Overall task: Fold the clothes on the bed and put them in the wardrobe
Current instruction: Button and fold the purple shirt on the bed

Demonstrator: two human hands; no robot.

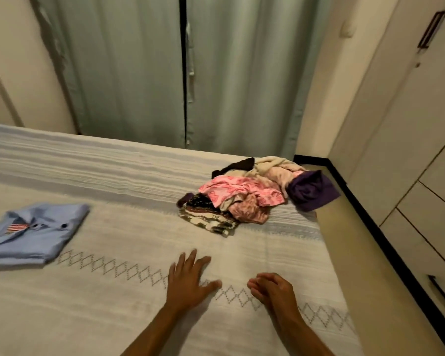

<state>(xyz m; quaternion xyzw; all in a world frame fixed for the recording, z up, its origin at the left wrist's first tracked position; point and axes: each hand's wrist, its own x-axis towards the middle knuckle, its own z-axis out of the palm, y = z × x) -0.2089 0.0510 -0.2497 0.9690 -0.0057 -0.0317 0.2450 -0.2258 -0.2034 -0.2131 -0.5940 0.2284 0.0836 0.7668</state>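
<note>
A heap of unfolded clothes (252,194) lies near the bed's right edge: pink patterned, cream, purple, dark and brown-patterned pieces. A folded light-blue shirt (34,232) sits at the left of the bed (113,291). My left hand (188,278) lies over the bedspread with fingers spread and straight, holding nothing. My right hand (272,287) is beside it, fingers loosely curled, holding nothing. Both hands are well short of the heap. The wardrobe (409,150) stands at the right with its doors closed.
Pale green curtains (180,73) hang behind the bed. A narrow strip of floor (357,253) runs between the bed and the wardrobe, which has drawers (437,214) in its lower part.
</note>
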